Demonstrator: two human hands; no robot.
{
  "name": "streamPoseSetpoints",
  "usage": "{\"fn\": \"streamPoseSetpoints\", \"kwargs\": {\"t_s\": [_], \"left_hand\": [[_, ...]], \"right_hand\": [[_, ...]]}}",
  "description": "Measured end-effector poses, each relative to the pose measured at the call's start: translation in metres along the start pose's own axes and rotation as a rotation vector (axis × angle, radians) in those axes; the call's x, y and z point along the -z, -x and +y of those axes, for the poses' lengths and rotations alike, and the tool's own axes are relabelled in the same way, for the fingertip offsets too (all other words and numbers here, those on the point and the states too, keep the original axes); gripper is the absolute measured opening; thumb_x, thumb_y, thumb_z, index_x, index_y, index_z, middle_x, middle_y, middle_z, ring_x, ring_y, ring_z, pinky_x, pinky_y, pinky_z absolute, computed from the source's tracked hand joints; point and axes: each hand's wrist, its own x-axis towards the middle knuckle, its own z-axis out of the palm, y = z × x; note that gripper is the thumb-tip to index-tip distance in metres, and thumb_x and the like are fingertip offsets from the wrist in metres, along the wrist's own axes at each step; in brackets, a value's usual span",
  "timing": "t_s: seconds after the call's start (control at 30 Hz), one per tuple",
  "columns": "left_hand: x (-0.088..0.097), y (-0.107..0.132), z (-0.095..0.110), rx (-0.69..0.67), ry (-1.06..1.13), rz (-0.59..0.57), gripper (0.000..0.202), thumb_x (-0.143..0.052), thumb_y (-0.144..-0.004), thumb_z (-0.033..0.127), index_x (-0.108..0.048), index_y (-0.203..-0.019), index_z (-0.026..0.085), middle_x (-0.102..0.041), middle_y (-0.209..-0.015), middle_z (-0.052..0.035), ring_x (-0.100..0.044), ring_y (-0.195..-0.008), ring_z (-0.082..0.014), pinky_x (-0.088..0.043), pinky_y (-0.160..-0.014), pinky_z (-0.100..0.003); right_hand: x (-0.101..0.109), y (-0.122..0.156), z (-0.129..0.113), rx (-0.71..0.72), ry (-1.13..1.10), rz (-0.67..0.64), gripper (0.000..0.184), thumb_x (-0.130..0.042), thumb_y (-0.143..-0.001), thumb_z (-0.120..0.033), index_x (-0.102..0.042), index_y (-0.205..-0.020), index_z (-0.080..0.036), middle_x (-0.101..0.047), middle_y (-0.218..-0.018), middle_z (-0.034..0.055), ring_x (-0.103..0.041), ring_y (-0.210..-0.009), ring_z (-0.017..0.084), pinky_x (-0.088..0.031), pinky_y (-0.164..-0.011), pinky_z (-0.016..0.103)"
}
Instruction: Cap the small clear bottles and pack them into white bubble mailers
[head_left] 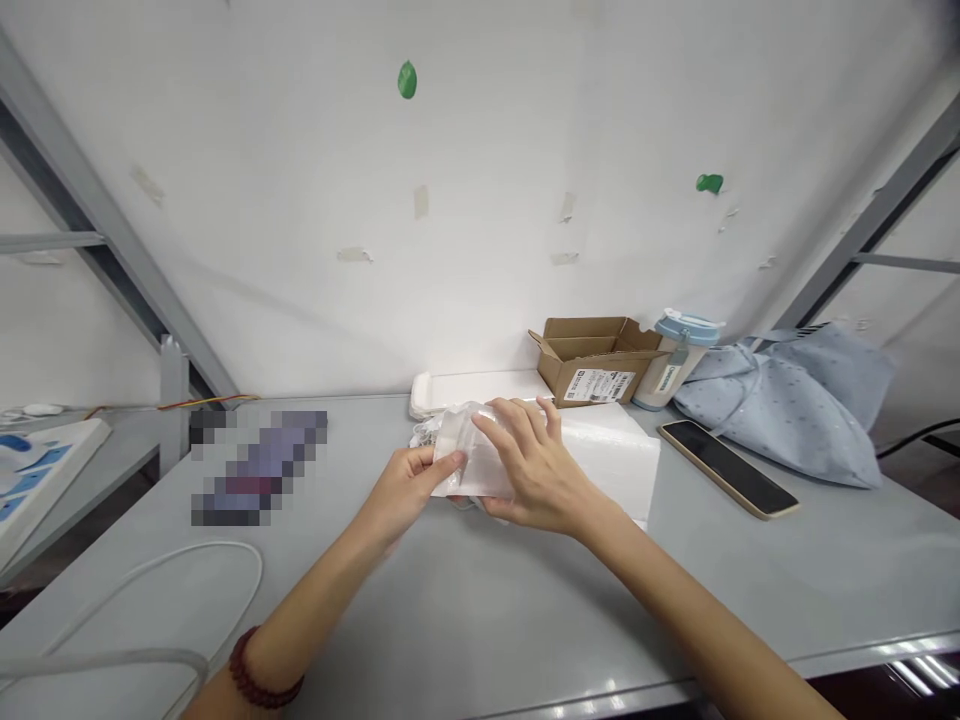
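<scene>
Both my hands meet over a small clear plastic pouch [466,452] at the middle of the grey table [480,600]. My left hand [409,490] pinches the pouch's left edge between thumb and fingers. My right hand [532,465] lies over its right side with fingers curled around it. Something white shows inside the pouch, too blurred to name. Just behind the hands lies a white foam block [611,450].
A white tray [480,390] and an open cardboard box [596,358] stand at the back by the wall, with a lidded cup [679,360] beside them. A phone [727,467] and a blue cloth bag [795,400] lie to the right. A white cable [150,580] loops at front left.
</scene>
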Motion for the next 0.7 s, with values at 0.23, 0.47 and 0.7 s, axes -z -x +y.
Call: {"fn": "streamPoseSetpoints", "kwargs": {"t_s": [0.23,0.47,0.7], "left_hand": [[0.002,-0.007,-0.003,0.018,0.051,0.038,0.026,-0.065,-0.073,0.04,-0.068,-0.079,0.015,-0.068,-0.069,-0.0036,-0.063,-0.067,-0.0178,-0.046,-0.063,-0.026],[0.006,-0.012,-0.01,0.033,0.002,-0.029,0.025,-0.063,-0.074,0.038,-0.064,-0.066,0.014,-0.068,-0.068,-0.0043,-0.061,-0.061,-0.0153,-0.048,-0.063,-0.027],[0.02,-0.015,-0.004,-0.016,-0.039,0.173,0.024,-0.063,-0.071,0.035,-0.066,-0.081,0.014,-0.065,-0.065,-0.0027,-0.057,-0.056,-0.0133,-0.046,-0.057,-0.026]], "right_hand": [[-0.008,0.0,0.007,0.065,0.059,0.164,0.046,-0.048,-0.079,-0.016,-0.042,-0.124,-0.017,-0.048,-0.119,0.0141,-0.041,-0.109,0.027,-0.033,-0.093,0.044],[-0.017,0.003,0.023,-0.082,0.129,0.112,0.065,-0.056,-0.067,-0.014,-0.036,-0.129,-0.008,-0.045,-0.123,0.0205,-0.039,-0.112,0.032,-0.032,-0.09,0.048],[-0.01,0.003,0.036,-0.189,0.144,0.056,0.059,-0.054,-0.068,-0.013,-0.043,-0.125,-0.009,-0.05,-0.115,0.0168,-0.042,-0.104,0.03,-0.034,-0.083,0.042]]}}
